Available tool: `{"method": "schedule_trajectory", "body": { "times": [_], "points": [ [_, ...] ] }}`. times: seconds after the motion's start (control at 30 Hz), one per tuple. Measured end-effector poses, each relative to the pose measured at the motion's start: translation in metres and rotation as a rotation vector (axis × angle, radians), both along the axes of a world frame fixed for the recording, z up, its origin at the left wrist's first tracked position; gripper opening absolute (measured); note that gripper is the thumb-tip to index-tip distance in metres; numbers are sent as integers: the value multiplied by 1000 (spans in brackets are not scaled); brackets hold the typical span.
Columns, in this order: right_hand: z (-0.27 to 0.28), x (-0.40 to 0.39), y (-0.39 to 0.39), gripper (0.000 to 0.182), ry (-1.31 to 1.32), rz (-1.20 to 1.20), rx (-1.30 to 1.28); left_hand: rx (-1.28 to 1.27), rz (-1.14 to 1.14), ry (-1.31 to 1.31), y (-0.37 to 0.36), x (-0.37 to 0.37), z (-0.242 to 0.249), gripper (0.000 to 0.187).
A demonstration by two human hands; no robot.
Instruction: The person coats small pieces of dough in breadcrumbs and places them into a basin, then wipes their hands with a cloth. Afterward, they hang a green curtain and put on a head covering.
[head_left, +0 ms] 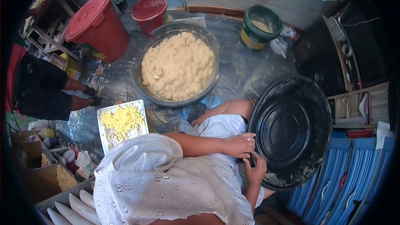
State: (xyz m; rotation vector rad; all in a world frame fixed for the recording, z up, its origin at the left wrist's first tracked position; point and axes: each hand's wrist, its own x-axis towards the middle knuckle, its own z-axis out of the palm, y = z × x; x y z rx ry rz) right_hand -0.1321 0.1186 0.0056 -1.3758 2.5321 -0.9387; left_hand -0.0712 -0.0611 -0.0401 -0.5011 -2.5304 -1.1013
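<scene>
A large black basin (287, 125) is tilted at my right side, empty apart from pale residue smeared on its rim. My left hand (239, 145), with a ring on one finger, grips the basin's near edge. Just below it, my right hand (256, 169) holds the same edge, thumb up and fingers partly behind the rim. In front of me stands a wide grey tub (215, 58) heaped with pale, lumpy dough balls (178, 66). On the left, a white tray (104, 135) holds small yellow pieces (123, 121).
A red lidded bin (98, 29), a red bucket (149, 14) and a green bucket (260, 27) stand at the back. Another person's legs (77, 93) are at the left. Blue stacked items (333, 175) lie at the lower right, boxes (41, 175) at the lower left.
</scene>
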Motion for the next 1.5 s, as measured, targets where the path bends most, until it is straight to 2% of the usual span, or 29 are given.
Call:
{"method": "schedule_trajectory", "body": {
  "times": [1.5],
  "points": [
    [1, 4, 1, 39, -4, -6, -7, 18, 8, 28, 1, 3, 2, 25]
  ]
}}
